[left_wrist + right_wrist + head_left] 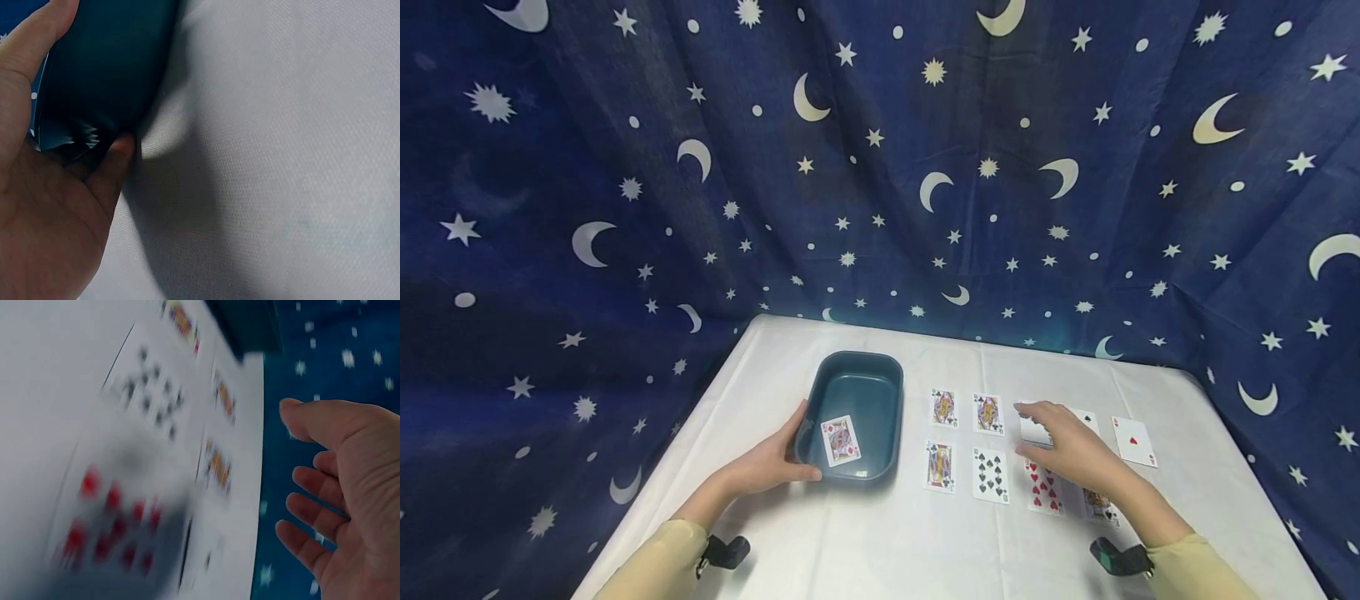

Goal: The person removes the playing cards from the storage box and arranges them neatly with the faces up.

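My left hand (758, 463) grips the near left corner of a deep teal plastic tray (867, 392), thumb at the front wall and fingers along the left side. Face up inside the tray lies a red diamond face card (840, 440). Over the laid-out playing cards hovers my right hand (1067, 442), empty, its fingers loosely bent. Beneath its fingertips is a mostly covered white card (1034, 431). Just below the hand lies a red hearts number card (1043, 492), and the right forearm partly hides a spade face card (1099, 506).
Two rows of cards lie on the white tablecloth (880, 550): a spades number card (991, 476), several face cards including a queen (988, 414), an ace of hearts (1133, 441) at the right end. A blue star-and-moon curtain (880, 167) hangs behind and at the sides.
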Demonstrator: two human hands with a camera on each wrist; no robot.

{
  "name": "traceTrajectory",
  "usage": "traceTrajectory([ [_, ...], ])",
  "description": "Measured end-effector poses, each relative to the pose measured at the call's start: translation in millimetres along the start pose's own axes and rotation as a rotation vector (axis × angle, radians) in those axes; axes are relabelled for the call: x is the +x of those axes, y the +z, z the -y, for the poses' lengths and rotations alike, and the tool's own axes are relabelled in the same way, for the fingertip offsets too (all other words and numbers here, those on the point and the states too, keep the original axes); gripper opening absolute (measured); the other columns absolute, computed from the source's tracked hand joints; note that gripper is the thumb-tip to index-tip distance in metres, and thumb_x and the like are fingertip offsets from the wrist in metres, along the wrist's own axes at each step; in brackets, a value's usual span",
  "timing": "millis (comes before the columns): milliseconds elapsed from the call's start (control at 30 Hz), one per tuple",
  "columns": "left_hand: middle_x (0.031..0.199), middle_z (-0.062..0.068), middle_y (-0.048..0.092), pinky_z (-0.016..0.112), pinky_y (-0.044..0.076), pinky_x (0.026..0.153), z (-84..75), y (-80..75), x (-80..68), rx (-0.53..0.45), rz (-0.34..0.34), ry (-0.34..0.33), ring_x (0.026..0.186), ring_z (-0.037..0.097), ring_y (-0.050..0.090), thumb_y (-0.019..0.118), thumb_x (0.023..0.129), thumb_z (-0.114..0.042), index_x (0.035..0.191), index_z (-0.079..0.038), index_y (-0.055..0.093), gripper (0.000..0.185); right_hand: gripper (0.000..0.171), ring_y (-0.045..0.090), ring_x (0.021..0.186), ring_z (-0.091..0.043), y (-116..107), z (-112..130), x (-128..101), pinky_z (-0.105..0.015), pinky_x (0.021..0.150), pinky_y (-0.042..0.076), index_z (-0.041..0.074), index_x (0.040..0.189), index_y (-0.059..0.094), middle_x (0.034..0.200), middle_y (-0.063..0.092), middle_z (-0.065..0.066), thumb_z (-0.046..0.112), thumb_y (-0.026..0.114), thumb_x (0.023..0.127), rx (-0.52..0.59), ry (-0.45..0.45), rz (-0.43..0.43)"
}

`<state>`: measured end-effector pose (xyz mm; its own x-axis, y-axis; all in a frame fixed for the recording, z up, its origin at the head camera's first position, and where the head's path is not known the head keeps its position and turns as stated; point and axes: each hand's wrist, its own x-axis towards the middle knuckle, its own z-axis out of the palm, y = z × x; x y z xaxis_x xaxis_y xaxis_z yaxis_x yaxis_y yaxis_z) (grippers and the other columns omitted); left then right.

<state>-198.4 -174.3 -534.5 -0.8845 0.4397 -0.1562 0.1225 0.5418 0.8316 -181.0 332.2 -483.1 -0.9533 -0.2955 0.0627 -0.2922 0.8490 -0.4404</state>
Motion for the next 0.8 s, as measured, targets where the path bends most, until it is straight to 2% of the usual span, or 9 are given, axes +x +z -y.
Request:
traceTrajectory([
  [167, 0.171, 0.012, 0.000, 0.049, 0.022, 0.122, 0.6, 0.4, -0.1, -0.003, -0.001, 0.001, 0.155, 0.032, 0.007, 0.087, 0.083, -0.035, 0.166, -0.015, -0.003, 0.124, 0.058, 0.050, 0.135, -0.032, 17.8, 40.1, 36.4, -0.057, 0.110, 0.042, 0.015, 0.144, 0.058, 0.141, 0.060, -0.006, 0.033, 0.077, 0.093, 0.029, -0.091, 0.005],
  [400, 0.171, 0.011, 0.000, 0.050, 0.023, 0.122, 2.2, 0.8, 0.2, 0.005, -0.008, -0.002, 0.155, 0.033, 0.008, 0.088, 0.082, -0.035, 0.166, -0.016, -0.002, 0.124, 0.061, 0.046, 0.139, -0.023, 41.6, 104.5, 80.3, -0.049, 0.115, 0.039, 0.019, 0.146, 0.057, 0.145, 0.056, -0.001, 0.032, 0.078, 0.090, 0.058, -0.199, 0.099],
  [567, 0.171, 0.011, 0.000, 0.051, 0.024, 0.122, 2.4, 0.2, 0.6, -0.006, -0.008, 0.005, 0.155, 0.034, 0.008, 0.088, 0.082, -0.034, 0.166, -0.016, -0.002, 0.125, 0.065, 0.047, 0.137, -0.022, 62.0, 139.7, 106.4, -0.044, 0.114, 0.041, 0.017, 0.146, 0.057, 0.145, 0.057, -0.002, 0.038, 0.079, 0.089, 0.007, -0.315, 0.175],
  [800, 0.171, 0.011, -0.002, 0.050, 0.023, 0.122, 1.9, -0.9, 0.6, -0.023, 0.010, 0.016, 0.155, 0.033, 0.007, 0.087, 0.083, -0.035, 0.165, -0.014, -0.004, 0.124, 0.068, 0.047, 0.137, -0.022, 86.7, 169.8, 129.0, -0.042, 0.117, 0.038, 0.016, 0.146, 0.058, 0.144, 0.057, -0.002, 0.038, 0.082, 0.086, -0.084, -0.383, 0.275],
])
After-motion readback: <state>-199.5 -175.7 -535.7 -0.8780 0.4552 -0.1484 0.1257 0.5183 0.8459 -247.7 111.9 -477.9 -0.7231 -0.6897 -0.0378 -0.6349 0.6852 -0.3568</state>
